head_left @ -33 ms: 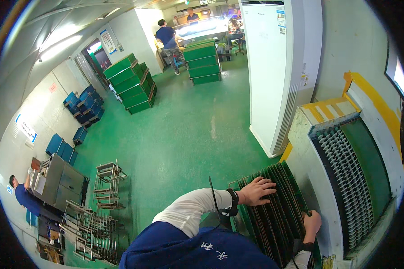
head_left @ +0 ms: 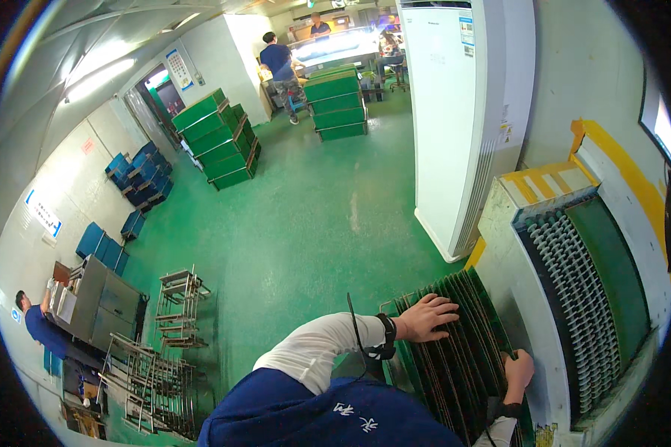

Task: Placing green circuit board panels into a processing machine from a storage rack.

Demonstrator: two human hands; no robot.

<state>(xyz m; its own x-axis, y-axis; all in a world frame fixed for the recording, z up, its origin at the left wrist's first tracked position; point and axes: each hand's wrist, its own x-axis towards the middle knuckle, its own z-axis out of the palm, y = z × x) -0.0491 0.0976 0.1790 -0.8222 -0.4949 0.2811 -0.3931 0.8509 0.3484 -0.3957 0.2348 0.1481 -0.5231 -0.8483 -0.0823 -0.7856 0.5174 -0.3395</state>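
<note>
A row of thin green boards (head_left: pixel 455 365), closely spaced and standing on edge, fills a rack (head_left: pixel 386 304) in front of me at the lower right. Flat across their upper edges lies my left hand (head_left: pixel 429 319), fingers stretched out and holding nothing. At the boards' right side, my right hand (head_left: pixel 517 374) has its fingers curled around a board's edge. How many boards it grips is hidden. Just right of that hand stands a conveyor machine (head_left: pixel 574 298) with rows of grey rollers and a green board (head_left: pixel 610 276) lying on them.
A tall white air conditioner (head_left: pixel 455 127) stands ahead. Metal racks (head_left: pixel 153 380) are on the floor at left, near a person (head_left: pixel 41 328) at a grey cabinet (head_left: pixel 108 298). Green crates (head_left: pixel 220 141) and blue crates (head_left: pixel 142 175) are stacked farther back. Other people work at a lit bench (head_left: pixel 335 48).
</note>
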